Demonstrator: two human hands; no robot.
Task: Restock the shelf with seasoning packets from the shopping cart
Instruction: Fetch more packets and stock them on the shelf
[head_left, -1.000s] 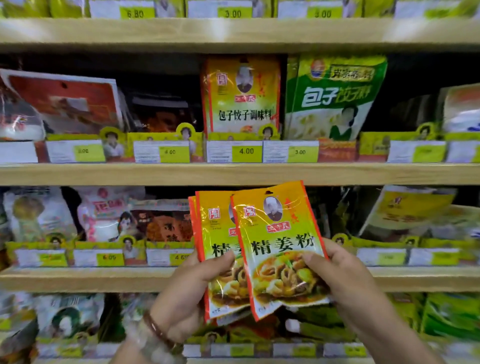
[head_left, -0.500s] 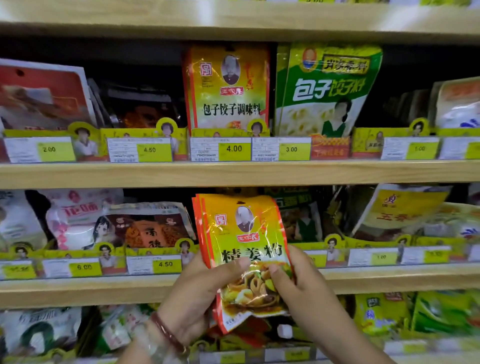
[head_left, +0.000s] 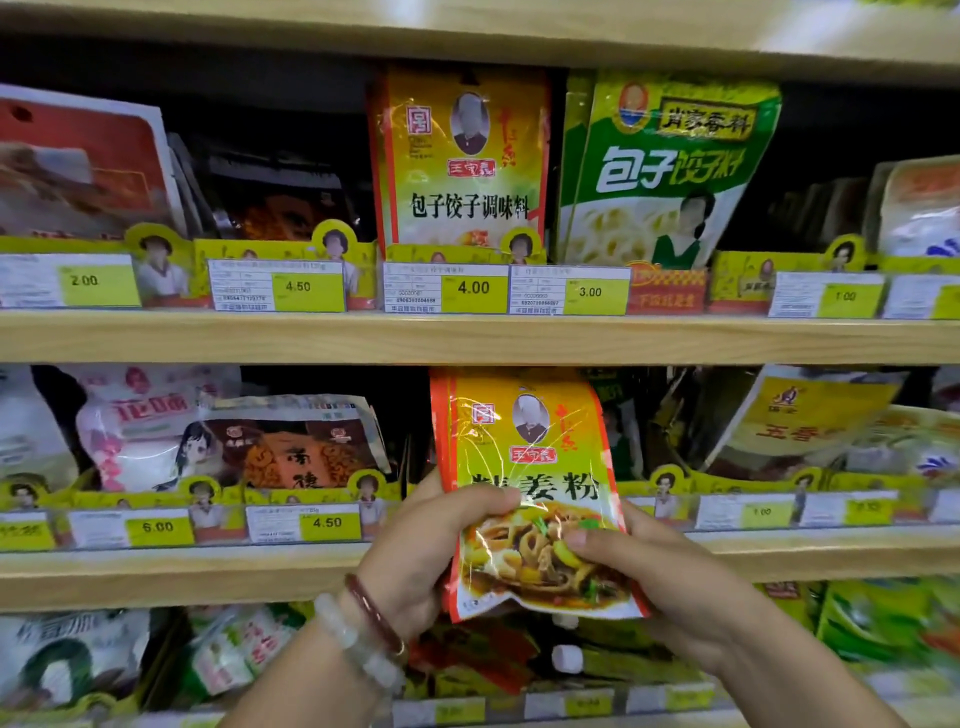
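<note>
We stand at the middle shelf (head_left: 467, 564). Our yellow seasoning packets (head_left: 530, 467) sit squared up at its dark gap. Our left hand (head_left: 415, 551) and right hand (head_left: 654, 577) both pinch them. We should slide them in straight, behind the price tags.

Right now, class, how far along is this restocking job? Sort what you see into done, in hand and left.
Done: nothing can be confirmed; the cart is out of view. In hand: the left hand and right hand both grip a stack of yellow ginger powder packets, raised before the dark gap on the middle shelf. Left: setting the stack in that gap and letting go.
</note>
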